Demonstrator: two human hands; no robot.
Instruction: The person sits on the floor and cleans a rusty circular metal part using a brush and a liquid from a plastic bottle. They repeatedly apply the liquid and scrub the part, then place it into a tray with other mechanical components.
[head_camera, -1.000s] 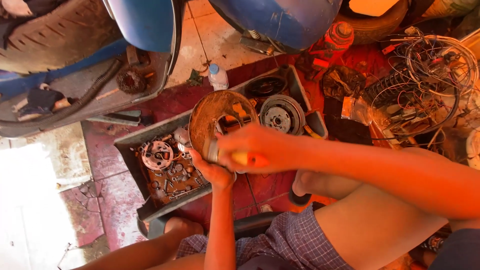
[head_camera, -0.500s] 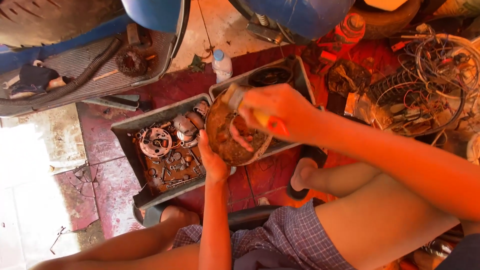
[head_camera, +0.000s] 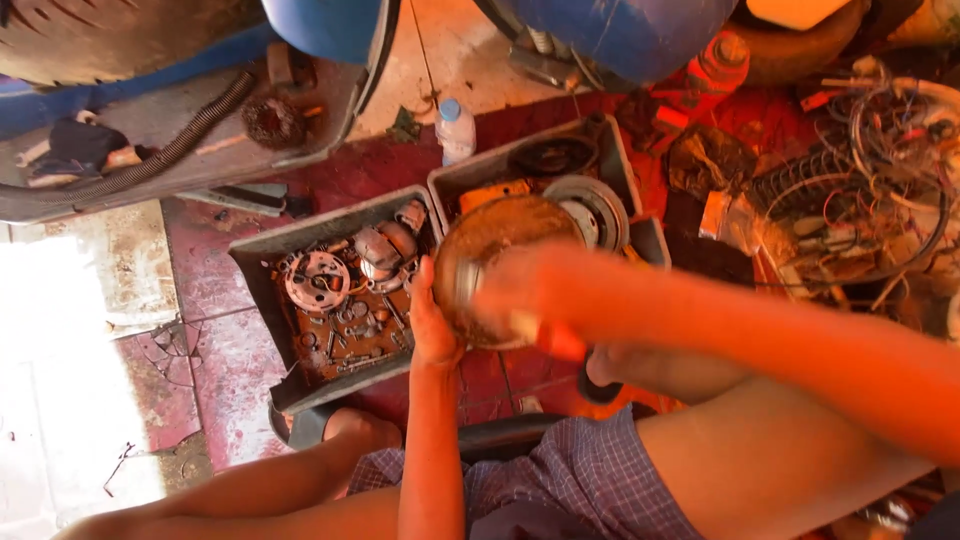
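Observation:
My left hand (head_camera: 432, 325) grips the left rim of a round, rusty metal drum (head_camera: 490, 245) and holds it above my knees. Blurred by motion, my right hand (head_camera: 520, 295) lies across the drum's open face, its fingers closed on something small that I cannot make out. Just beyond the drum is a grey tray (head_camera: 262, 262) of small rusty engine parts, among them a round plate with a coil (head_camera: 317, 281).
A second grey tray (head_camera: 617, 150) holds a dark disc and a pulley wheel. A small plastic bottle (head_camera: 457, 128) stands behind the trays. Tangled wires and springs (head_camera: 865, 190) lie at right. Blue vehicle bodywork (head_camera: 630, 35) hangs over the far side; a tyre and hose are at top left.
The drum has moved about in my hands and now shows its outer side to me; my right hand has shifted across it. The view has slid slightly.

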